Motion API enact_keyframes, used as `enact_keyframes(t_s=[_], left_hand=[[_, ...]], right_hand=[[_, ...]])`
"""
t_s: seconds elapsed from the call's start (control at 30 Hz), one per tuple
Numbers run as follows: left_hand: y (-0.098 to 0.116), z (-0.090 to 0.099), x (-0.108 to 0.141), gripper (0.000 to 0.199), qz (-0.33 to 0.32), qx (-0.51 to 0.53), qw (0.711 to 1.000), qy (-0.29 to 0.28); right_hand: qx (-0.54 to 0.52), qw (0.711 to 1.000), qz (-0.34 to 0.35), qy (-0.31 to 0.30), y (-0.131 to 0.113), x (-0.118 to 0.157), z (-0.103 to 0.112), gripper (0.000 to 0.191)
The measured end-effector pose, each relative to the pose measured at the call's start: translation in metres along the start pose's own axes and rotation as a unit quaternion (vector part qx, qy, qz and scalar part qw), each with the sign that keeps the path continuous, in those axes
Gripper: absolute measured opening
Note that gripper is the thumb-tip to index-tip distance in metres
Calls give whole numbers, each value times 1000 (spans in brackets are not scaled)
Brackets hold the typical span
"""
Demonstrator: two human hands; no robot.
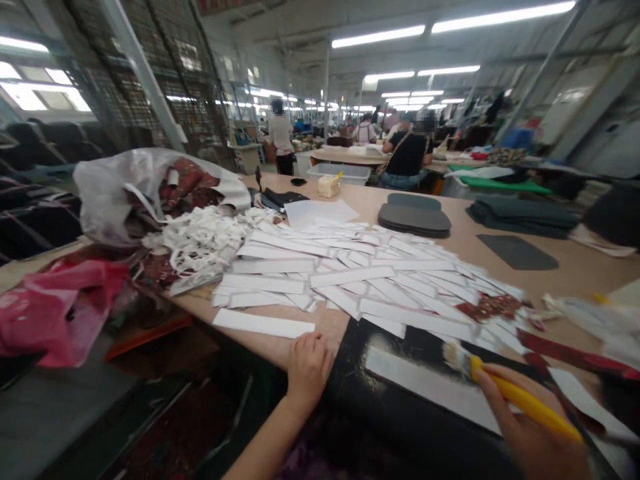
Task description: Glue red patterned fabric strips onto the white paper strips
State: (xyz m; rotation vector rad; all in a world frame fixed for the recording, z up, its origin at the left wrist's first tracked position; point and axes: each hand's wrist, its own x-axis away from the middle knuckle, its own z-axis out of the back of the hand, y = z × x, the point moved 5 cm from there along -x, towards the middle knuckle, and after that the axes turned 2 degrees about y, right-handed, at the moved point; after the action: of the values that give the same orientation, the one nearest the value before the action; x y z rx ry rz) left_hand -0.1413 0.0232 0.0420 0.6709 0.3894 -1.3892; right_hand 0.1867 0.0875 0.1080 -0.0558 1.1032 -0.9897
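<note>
Brushing step, seemingly — right hand (543, 437) has fingers closed round yellow-handled brush (520, 395), bristles over pale strip (425, 383) on black mat (395, 413). Left hand (309, 363) curled by loose white strip (265, 324) — grip: cannot tell. Another stroke would call for bristles laid flat.

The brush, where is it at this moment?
At the lower right of the head view, the brush is in the right hand, its bristles near the pale strip.
</note>
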Motion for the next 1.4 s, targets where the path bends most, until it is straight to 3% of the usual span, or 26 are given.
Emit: enact_keyframes(t_s=[0.1,0.2,0.37,0.47,0.63,0.77,0.9,1.03,1.2,1.4], left_hand=[[-32,-2,-6,19,54,-79,994,-58],[-41,-3,-11,16,72,-79,990,-97],[-31,-2,-8,18,135,143,977,-85],[-31,-2,-5,17,228,295,925,-75],[-33,2,-7,22,369,458,805,-71],[-27,6,-10,26,421,541,724,-76],[-23,12,-10,28,445,572,684,-80],[-15,21,-16,24,421,572,700,-79],[-9,28,-20,20,367,541,754,-56],[-6,28,-19,22,331,486,807,-55]], right_hand=[[24,992,118,-21,-49,-6,-41,17],[25,984,172,-32,-76,-10,-68,14],[-49,984,158,-62,-100,-7,-102,16],[-96,981,128,-109,-109,-1,-126,25],[-197,955,35,-218,-122,14,-169,31],[-250,949,-53,-185,-133,15,-187,18],[-256,950,-100,-150,-141,11,-189,23],[-239,958,-72,-143,-146,9,-183,24],[-212,972,-24,-102,-147,10,-177,23],[-232,961,-74,-134,-147,10,-176,21]])
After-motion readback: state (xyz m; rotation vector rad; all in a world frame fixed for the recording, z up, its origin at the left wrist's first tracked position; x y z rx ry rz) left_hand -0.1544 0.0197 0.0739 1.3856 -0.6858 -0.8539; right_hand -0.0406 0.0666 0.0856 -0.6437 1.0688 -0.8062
